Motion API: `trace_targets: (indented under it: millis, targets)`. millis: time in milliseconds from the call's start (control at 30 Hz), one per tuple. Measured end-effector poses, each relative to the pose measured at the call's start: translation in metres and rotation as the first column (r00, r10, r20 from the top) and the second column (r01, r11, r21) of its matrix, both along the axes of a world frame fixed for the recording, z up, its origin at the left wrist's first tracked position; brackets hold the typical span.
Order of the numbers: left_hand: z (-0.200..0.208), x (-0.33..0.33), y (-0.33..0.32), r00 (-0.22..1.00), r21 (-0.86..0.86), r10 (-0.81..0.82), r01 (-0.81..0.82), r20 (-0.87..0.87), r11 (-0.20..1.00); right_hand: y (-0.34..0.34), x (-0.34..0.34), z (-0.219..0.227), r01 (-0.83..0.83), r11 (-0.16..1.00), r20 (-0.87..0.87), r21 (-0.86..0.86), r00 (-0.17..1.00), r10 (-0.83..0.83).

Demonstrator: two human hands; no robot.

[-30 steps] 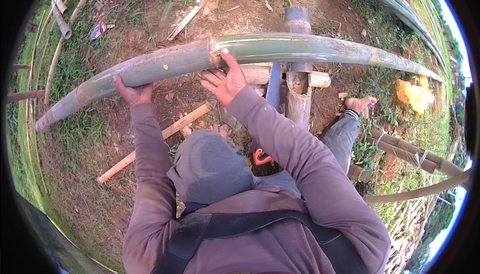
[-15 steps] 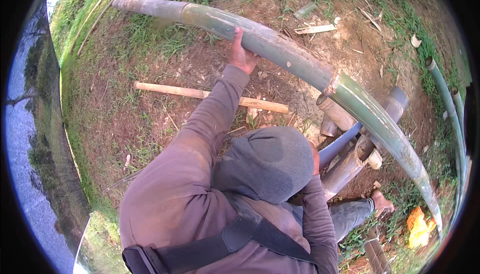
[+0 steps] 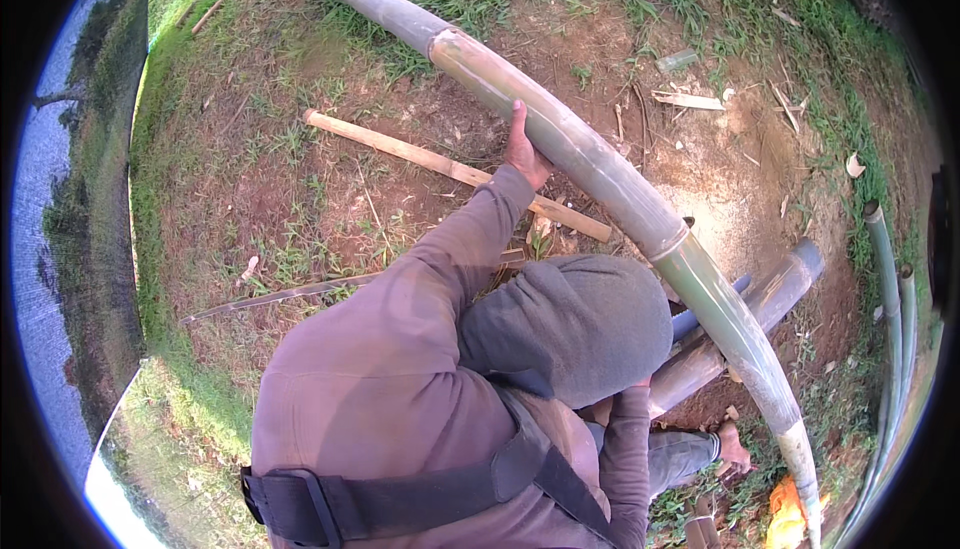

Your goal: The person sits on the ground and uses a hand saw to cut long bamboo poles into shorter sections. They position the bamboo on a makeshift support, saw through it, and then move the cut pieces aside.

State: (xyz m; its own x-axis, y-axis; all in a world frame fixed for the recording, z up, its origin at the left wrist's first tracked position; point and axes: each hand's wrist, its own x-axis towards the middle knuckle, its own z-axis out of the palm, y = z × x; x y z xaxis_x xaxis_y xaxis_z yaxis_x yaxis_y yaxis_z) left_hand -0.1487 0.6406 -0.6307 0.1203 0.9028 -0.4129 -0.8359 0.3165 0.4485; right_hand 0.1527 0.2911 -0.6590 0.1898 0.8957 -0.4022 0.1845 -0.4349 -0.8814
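A long, thick green-and-grey bamboo pole [image 3: 590, 159] runs diagonally from the far left down to the lower right. My left hand [image 3: 527, 157] is closed against its near side, thumb up over the edge. My right hand [image 3: 642, 385] is almost wholly hidden behind a rounded grey cloth-covered form [image 3: 570, 324]; only a sliver of skin shows above the sleeve. From beside that hidden hand comes the blue blade of a handsaw [image 3: 686, 325], passing under the pole. A shorter, thick bamboo piece [image 3: 780, 294] lies beneath the pole.
A thin wooden stick [image 3: 400, 149] lies on the soil beyond my left arm. Wood splinters [image 3: 688, 101] are scattered farther off. Slim green bamboo poles [image 3: 888, 279] stand at the right. Near my bare foot [image 3: 735, 447] is an orange-yellow bag [image 3: 786, 517].
The view has shifted, and the pole now slopes more steeply. My left hand keeps its hold on it. Less of the saw blade and of my right hand shows than before.
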Motion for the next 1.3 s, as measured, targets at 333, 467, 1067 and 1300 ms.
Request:
trace_targets:
  millis: [333,467,1067,1300]
  targets:
    - [0.009,0.019,-0.012,0.963,-0.131,-0.144,0.117,-0.228,0.984,0.006,-0.047,0.081,0.119,0.991,0.262,-0.069,0.960,-0.097]
    - [-0.027,-0.005,-0.054,0.804,-0.248,-0.363,0.274,-0.471,0.929,-0.009,-0.053,0.061,0.262,0.953,0.131,-0.149,0.961,-0.244]
    - [-0.026,-0.266,-0.307,-0.764,-0.553,-0.328,0.046,-0.556,0.832,-0.097,-0.065,0.060,0.016,0.996,0.308,-0.088,0.951,0.012]
    - [-0.033,-0.325,-0.297,-0.786,-0.668,-0.130,0.410,-0.604,0.622,0.020,-0.074,0.127,-0.363,0.890,0.724,0.275,0.688,0.057]
